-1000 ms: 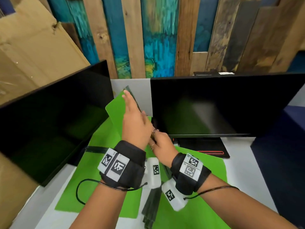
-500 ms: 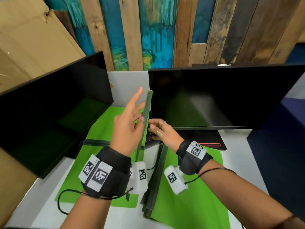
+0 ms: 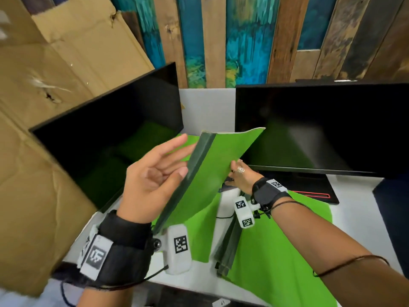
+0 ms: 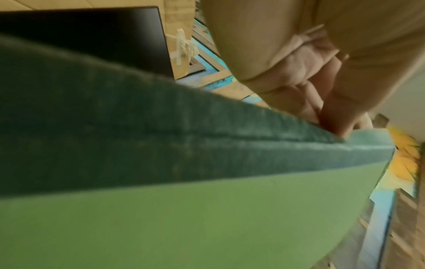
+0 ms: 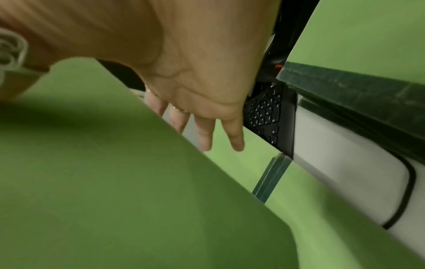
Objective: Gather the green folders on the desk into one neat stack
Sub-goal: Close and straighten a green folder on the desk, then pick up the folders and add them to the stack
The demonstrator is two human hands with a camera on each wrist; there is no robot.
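A bright green folder (image 3: 212,173) with a dark green spine (image 3: 199,158) is raised and tilted above the desk, its face towards me. My left hand (image 3: 159,173) is palm-up left of it, fingers loosely straight, thumb touching the spine (image 4: 184,145). My right hand (image 3: 241,180) pinches the folder's right edge (image 5: 115,182), with its fingers (image 5: 204,134) reaching behind the cover. A second green folder (image 3: 276,251) lies flat at the right, dark spine (image 3: 228,247) towards the middle. A third green folder (image 3: 199,231) lies flat under the raised one.
Two black monitors (image 3: 106,140) (image 3: 321,129) stand close behind the hands. The right one's black, red-edged base (image 3: 309,189) rests on the white desk (image 3: 358,207). A black keyboard (image 5: 266,112) and a black cable (image 5: 409,191) lie between the folders. Cardboard (image 3: 44,107) walls the left.
The raised folder has swung from upright and edge-on to tilted right with its green face showing. My left palm has turned up towards me, and my right hand has moved onto the folder's right edge.
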